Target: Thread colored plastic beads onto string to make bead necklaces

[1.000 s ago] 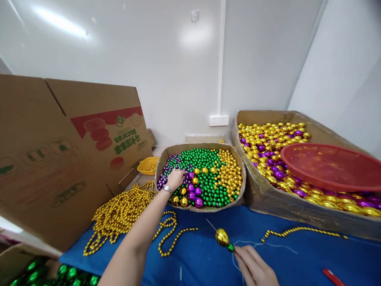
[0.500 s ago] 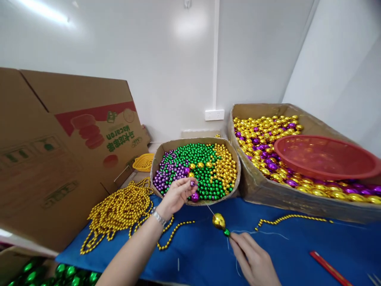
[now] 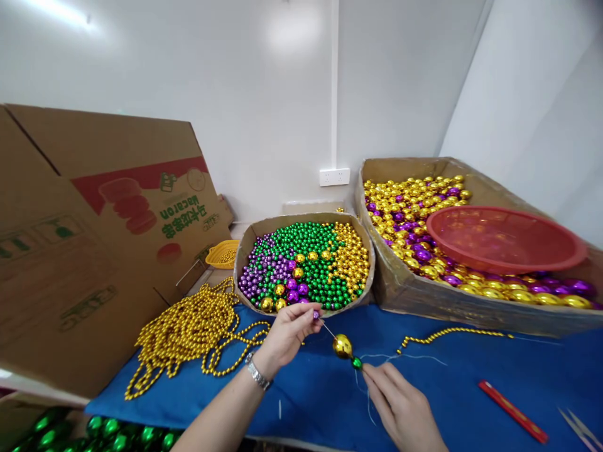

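Observation:
My left hand [image 3: 288, 334] pinches a small purple bead [image 3: 316, 315] at the tip of a thin needle [image 3: 326, 328]. On the needle sit a large gold bead [image 3: 342, 346] and a small green bead [image 3: 357, 363]. My right hand [image 3: 400, 408] is closed on the needle's lower end just below the green bead, with white thread [image 3: 405, 358] trailing over the blue cloth [image 3: 452, 389]. Just behind the hands stands a round cardboard tray [image 3: 241, 251] of purple, green and gold beads.
A pile of gold bead strings [image 3: 188, 329] lies at the left, another gold string [image 3: 452, 334] at the right. A big cardboard box [image 3: 414, 295] holds gold and purple beads and a red basin [image 3: 504, 238]. A red stick [image 3: 513, 411] and scissors [image 3: 581, 427] lie at right. Cardboard boxes [image 3: 94, 238] stand left.
My left hand left the bead tray with a purple bead and came down to the needle tip. My right hand kept hold of the needle.

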Tool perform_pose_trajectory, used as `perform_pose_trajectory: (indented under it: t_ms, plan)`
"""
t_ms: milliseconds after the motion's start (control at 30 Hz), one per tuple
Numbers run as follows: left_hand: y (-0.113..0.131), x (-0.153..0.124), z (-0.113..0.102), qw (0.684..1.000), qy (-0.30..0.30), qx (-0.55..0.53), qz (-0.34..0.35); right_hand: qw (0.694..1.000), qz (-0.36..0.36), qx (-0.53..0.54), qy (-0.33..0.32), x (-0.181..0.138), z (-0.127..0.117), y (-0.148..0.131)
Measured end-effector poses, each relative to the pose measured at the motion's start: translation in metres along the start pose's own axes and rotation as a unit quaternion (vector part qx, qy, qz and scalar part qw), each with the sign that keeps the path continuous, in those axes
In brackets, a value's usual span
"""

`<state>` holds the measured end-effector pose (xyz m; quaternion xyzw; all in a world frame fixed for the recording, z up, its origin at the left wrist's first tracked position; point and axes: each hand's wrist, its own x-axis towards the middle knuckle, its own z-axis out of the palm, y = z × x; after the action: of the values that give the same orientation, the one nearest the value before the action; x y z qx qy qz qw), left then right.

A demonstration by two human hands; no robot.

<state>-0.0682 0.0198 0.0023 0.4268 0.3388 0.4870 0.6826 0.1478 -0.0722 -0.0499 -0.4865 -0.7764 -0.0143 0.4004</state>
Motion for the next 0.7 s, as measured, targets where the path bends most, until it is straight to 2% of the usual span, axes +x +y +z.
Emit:
perform_pose_trajectory:
  t_ms: [100, 167, 333, 467, 600, 667, 700]
  plan:
    - [-0.003, -0.005, 0.002, 0.993, 0.015, 0.107, 0.044, 0.998, -0.012, -0.052, 0.015, -0.005, 0.003, 0.004]
    - [-0.008, -0.010, 0.005, 0.988, 0.008, 0.147, 0.054, 0.999, -0.007, -0.040, 0.013, -0.007, 0.006, 0.006]
    - [-0.031, -0.018, 0.015, 0.994, 0.009, 0.109, 0.024, 0.996, 0.057, 0.070, -0.007, -0.012, 0.017, 0.008]
    - [-0.043, -0.021, 0.018, 0.991, 0.006, 0.135, 0.012, 0.988, 0.089, 0.117, -0.044, -0.019, 0.024, 0.010]
    - [-0.026, -0.019, 0.013, 0.973, -0.049, 0.223, 0.023, 0.987, 0.074, 0.127, -0.059, -0.023, 0.023, 0.010]
    - [-0.007, -0.016, 0.003, 0.940, -0.021, 0.330, 0.082, 0.989, 0.072, 0.115, -0.053, -0.023, 0.019, 0.011]
    - [0.002, -0.013, -0.004, 0.908, 0.009, 0.399, 0.125, 0.990, 0.072, 0.107, -0.051, -0.023, 0.017, 0.011]
